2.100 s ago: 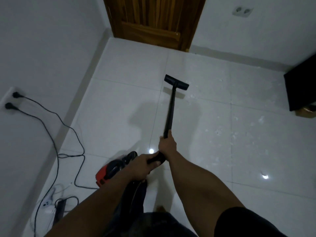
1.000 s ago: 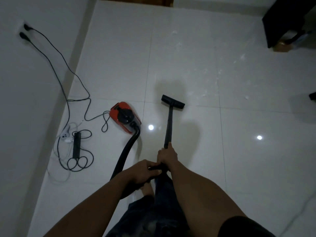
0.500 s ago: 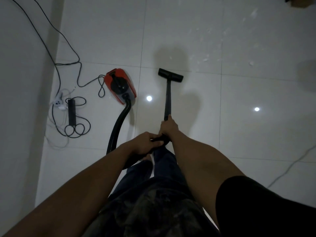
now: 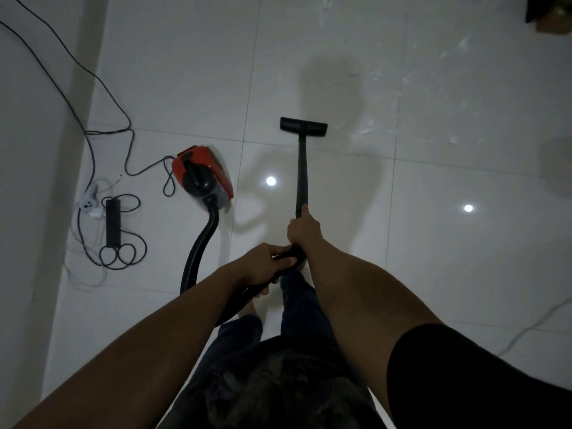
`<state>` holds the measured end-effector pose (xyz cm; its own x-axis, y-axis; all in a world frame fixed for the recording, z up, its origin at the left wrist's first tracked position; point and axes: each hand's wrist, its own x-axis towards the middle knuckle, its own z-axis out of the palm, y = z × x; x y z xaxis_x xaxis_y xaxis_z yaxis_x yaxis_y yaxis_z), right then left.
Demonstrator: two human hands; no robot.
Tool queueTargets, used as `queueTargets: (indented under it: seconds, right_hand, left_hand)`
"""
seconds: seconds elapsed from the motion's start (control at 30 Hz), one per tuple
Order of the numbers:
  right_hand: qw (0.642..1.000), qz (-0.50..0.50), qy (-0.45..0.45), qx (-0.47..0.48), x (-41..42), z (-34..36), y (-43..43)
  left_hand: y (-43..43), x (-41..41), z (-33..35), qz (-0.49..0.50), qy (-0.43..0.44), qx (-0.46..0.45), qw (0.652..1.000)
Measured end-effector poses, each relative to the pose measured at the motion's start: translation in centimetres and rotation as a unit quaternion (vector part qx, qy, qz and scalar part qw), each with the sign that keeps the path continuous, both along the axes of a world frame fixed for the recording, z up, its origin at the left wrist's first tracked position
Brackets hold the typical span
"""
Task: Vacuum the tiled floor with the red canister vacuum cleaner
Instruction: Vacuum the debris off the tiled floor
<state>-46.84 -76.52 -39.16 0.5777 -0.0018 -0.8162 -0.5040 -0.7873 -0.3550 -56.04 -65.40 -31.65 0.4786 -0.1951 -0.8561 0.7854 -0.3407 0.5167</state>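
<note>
**Mid-stroke, with the crumbs just ahead of the nozzle**

I am in the middle of a vacuuming pass. My right hand (image 4: 305, 232) is wrapped round the near end of the black wand (image 4: 301, 174), thumb lying up along the tube. My left hand (image 4: 263, 264), just below and left of it at the centre of the frame, curls round the bent handle (image 4: 289, 258) where the hose (image 4: 198, 252) joins. Both hands grip, neither is spread.

The floor nozzle (image 4: 303, 126) sits flat on the tiled floor (image 4: 433, 243) above centre, just past a grout line. The red canister vacuum cleaner (image 4: 202, 176) stands left of centre, near the wand but apart from it, and its hose loops down toward my left hand.

White debris (image 4: 380, 131) is scattered right of the nozzle and on toward the upper right, so I judge much of the floor is not yet done. The next move, as I see it, is to push the nozzle forward and to the right through that patch with its flat face down. It also means drawing the canister along without dragging it over the cords (image 4: 102, 94) and the power strip (image 4: 113, 222) by the wall at the left edge.

I can read no brand, label or writing. The canister is too dim and too small for that.
</note>
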Motion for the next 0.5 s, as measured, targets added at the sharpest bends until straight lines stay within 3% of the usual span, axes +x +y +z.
queueTargets:
  seconds: [0.33, 0.5]
  right_hand:
    - [0.993, 0.116, -0.016, -0.008, 12.4, -0.3, -1.1]
    - [0.992, 0.120, -0.027, -0.012, 16.3, -1.0, 0.8]
  left_hand:
    - [-2.9, 11.3, 1.3, 0.088, -0.004, -0.017, 0.996]
    - [-1.5, 15.1, 1.4, 0.083, -0.031, 0.011, 0.996]
